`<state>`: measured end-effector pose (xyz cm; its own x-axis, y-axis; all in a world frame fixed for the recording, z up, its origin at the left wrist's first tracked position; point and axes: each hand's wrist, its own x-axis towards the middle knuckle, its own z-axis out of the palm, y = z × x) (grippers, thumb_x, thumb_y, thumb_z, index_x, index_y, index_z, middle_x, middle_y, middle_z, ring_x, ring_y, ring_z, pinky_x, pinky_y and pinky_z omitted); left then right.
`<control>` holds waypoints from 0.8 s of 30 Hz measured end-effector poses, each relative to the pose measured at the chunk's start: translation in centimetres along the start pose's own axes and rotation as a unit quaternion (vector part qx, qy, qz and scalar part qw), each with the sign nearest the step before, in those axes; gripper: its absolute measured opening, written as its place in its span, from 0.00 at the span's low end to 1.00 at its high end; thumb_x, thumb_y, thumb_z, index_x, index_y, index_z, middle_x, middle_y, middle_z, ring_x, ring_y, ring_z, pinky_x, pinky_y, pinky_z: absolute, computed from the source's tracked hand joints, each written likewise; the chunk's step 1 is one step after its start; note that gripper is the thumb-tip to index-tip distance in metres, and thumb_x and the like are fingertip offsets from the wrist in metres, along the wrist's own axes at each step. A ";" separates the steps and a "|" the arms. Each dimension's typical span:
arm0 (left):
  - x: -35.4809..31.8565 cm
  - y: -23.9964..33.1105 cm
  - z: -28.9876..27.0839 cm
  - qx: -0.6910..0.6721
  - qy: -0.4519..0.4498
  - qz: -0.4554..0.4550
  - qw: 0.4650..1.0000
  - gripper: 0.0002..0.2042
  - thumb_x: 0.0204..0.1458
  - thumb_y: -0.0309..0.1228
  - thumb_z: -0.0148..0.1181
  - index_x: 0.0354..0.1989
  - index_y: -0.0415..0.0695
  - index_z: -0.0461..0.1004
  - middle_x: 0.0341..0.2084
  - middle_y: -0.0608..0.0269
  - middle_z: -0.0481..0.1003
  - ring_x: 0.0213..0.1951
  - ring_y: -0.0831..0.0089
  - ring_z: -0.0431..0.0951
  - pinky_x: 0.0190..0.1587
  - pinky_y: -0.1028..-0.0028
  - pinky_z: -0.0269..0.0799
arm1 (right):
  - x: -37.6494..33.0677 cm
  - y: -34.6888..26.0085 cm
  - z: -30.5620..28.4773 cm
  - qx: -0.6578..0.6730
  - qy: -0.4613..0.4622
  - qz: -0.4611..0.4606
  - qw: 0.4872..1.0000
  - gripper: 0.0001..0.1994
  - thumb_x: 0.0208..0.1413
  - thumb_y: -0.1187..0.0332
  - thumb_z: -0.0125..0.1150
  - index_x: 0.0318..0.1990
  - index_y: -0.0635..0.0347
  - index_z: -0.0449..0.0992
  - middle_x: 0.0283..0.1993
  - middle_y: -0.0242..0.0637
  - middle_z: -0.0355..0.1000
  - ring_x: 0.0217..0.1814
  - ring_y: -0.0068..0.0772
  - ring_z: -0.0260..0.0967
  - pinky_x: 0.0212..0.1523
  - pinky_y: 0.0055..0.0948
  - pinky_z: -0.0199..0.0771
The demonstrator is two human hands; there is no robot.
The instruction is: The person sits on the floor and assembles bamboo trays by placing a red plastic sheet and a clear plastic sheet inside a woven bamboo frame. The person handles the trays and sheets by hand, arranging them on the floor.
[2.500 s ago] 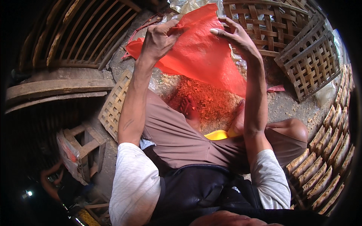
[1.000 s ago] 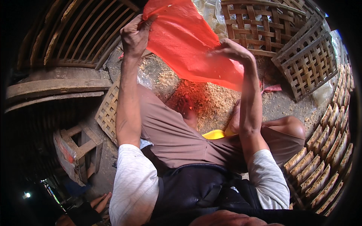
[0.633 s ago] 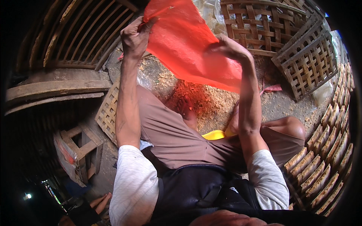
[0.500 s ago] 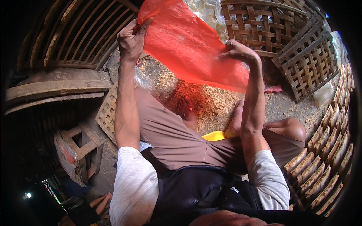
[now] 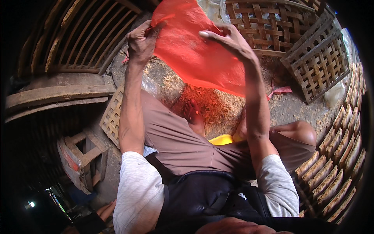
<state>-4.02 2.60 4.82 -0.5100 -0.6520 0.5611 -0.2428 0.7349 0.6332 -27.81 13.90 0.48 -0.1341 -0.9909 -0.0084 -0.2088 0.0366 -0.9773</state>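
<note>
Both hands hold a red plastic bag (image 5: pixel 194 50) up at arm's length. The left hand (image 5: pixel 142 41) is clenched on its upper corner; the right hand (image 5: pixel 230 39) lies against the sheet with fingers spread, a looser hold. Below the hands lie sawdust (image 5: pixel 222 109) and a bare foot (image 5: pixel 193 115). If that loose side slips, the bag could flop down into the sawdust.
</note>
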 end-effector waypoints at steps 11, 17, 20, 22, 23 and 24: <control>0.2 1.1 -0.3 -0.013 -0.010 -0.048 0.999 0.14 0.55 0.38 0.65 0.43 0.40 0.80 0.20 0.75 0.74 0.24 0.88 0.67 0.27 0.82 0.64 | 0.3 2.6 -1.7 0.009 -0.058 -0.015 0.998 0.21 0.48 0.56 0.72 0.46 0.60 0.79 0.38 0.31 0.78 0.40 0.19 0.71 0.47 0.23 0.69; 0.6 0.9 -0.2 -0.029 0.040 0.019 0.999 0.12 0.56 0.36 0.64 0.40 0.39 0.80 0.20 0.75 0.74 0.23 0.89 0.65 0.25 0.83 0.61 | 0.2 1.1 0.5 -0.067 -0.068 -0.002 0.995 0.21 0.47 0.55 0.72 0.42 0.61 0.79 0.33 0.31 0.78 0.33 0.18 0.70 0.40 0.22 0.70; 0.2 0.8 -1.5 -0.008 0.087 0.004 0.996 0.10 0.57 0.34 0.63 0.38 0.38 0.80 0.21 0.75 0.76 0.24 0.90 0.65 0.26 0.83 0.61 | 0.0 2.7 -2.3 -0.108 -0.186 0.068 0.974 0.21 0.44 0.55 0.74 0.40 0.61 0.80 0.32 0.31 0.78 0.33 0.19 0.70 0.40 0.23 0.70; 0.2 0.2 -2.0 -0.029 0.101 0.017 0.994 0.10 0.57 0.34 0.63 0.37 0.39 0.80 0.21 0.75 0.76 0.24 0.90 0.65 0.27 0.84 0.60 | 0.1 3.5 -2.5 -0.103 -0.139 -0.025 0.985 0.33 0.37 0.44 0.76 0.42 0.67 0.79 0.34 0.39 0.79 0.36 0.28 0.74 0.41 0.31 0.72; 0.5 0.2 -1.9 -0.048 0.109 0.031 0.992 0.10 0.57 0.33 0.63 0.37 0.38 0.80 0.21 0.76 0.74 0.24 0.90 0.64 0.27 0.84 0.60 | -0.3 3.8 -1.7 -0.141 -0.058 -0.050 0.987 0.34 0.36 0.44 0.77 0.42 0.66 0.79 0.33 0.39 0.78 0.36 0.29 0.74 0.40 0.33 0.71; 0.3 0.2 -2.0 -0.039 0.111 0.014 0.993 0.11 0.57 0.34 0.63 0.37 0.38 0.80 0.21 0.76 0.74 0.24 0.89 0.65 0.27 0.84 0.60 | -0.6 4.1 -0.9 -0.179 0.023 -0.074 0.981 0.35 0.34 0.44 0.78 0.42 0.66 0.78 0.32 0.40 0.77 0.35 0.31 0.73 0.39 0.35 0.70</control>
<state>-2.56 2.13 6.18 -0.3189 -0.6627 0.6776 -0.1611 0.7424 0.6503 -29.47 14.72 -3.32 -0.1188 -0.9822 0.1458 -0.5544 -0.0562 -0.8303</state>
